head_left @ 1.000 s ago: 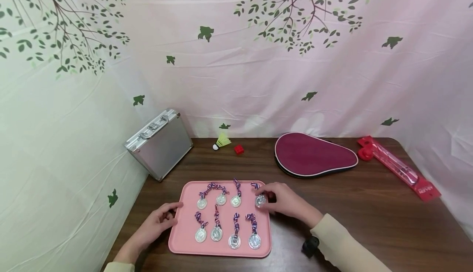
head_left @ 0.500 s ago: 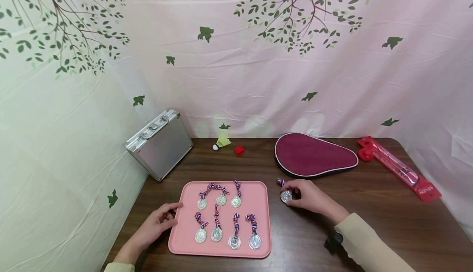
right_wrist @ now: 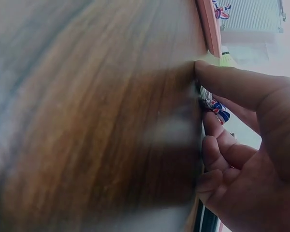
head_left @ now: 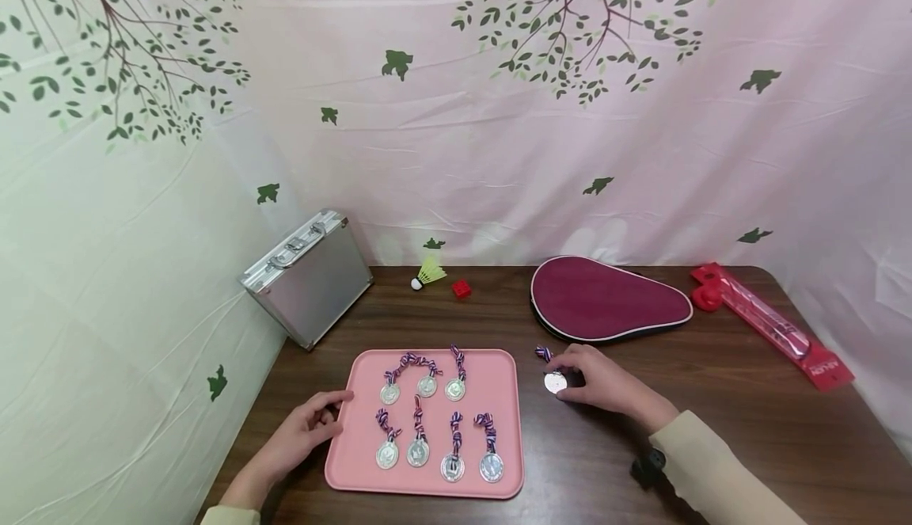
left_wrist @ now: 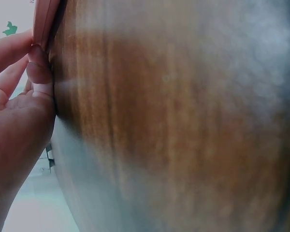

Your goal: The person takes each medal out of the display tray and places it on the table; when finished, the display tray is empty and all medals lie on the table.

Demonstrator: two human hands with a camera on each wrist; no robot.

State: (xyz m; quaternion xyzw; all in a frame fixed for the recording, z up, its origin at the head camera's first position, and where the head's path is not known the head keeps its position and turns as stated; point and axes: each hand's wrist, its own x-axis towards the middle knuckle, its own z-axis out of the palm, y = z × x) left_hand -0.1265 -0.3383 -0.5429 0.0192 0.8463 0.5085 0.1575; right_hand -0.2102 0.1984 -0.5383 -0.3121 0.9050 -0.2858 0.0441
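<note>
My right hand (head_left: 594,378) is on the table just right of the pink tray (head_left: 435,484), its thumb and fingers around a silver medal (head_left: 555,383) with a knotted red, white and blue ribbon (head_left: 544,353). In the right wrist view that medal's ribbon (right_wrist: 221,112) shows between thumb and fingers, with the medal low against the wood. My left hand (head_left: 306,430) holds the tray's left edge, index finger and thumb on the rim. Several similar medals lie on the tray in two rows, among them a medal (head_left: 491,466) at front right and a medal (head_left: 454,389) in the back row.
Behind the tray stand a silver case (head_left: 321,287), a yellow shuttlecock (head_left: 429,273) and a small red block (head_left: 461,289). A maroon paddle case (head_left: 606,299) lies back right, beside a red packaged item (head_left: 765,319). A printed cloth encloses the table.
My right hand has carried one medal from the tray's back right corner rightward onto the table. Over the last half second that medal has shifted only slightly. The left hand and tray stay put.
</note>
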